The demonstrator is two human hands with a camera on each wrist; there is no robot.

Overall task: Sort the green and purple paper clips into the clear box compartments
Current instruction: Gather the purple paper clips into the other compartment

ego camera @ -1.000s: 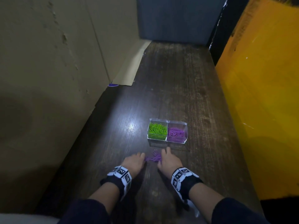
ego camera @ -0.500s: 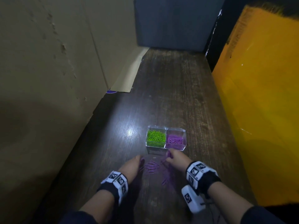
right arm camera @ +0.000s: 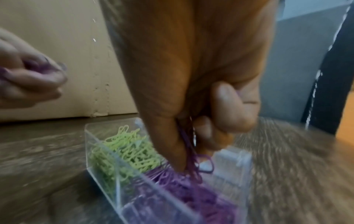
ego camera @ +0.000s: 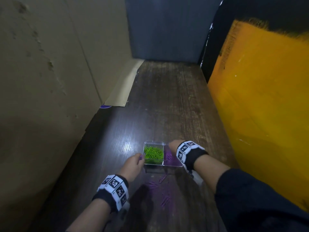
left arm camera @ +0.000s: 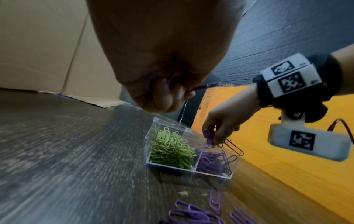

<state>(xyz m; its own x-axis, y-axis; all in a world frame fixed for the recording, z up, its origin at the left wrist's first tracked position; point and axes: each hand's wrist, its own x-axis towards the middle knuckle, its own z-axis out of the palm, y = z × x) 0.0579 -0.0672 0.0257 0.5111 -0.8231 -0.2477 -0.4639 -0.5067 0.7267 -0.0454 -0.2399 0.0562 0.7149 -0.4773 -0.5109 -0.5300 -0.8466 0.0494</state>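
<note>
From the head view the clear box (ego camera: 163, 155) sits on the dark wooden surface (ego camera: 167, 101), green paper clips (ego camera: 153, 152) in its left compartment and purple paper clips (ego camera: 168, 157) in its right, with the right hand (ego camera: 173, 144) above the purple side, its grasp hidden there. The left wrist view shows that hand's fingers (left arm camera: 217, 136) pinching a small bunch of purple clips (left arm camera: 208, 136) just over the purple compartment, and loose purple clips (left arm camera: 193, 212) lying on the surface in front of the box. The left hand (ego camera: 133, 164), beside the box's green end, has its fingers (left arm camera: 162, 92) curled around several purple clips (left arm camera: 151, 84), which only its own wrist view makes plain.
</note>
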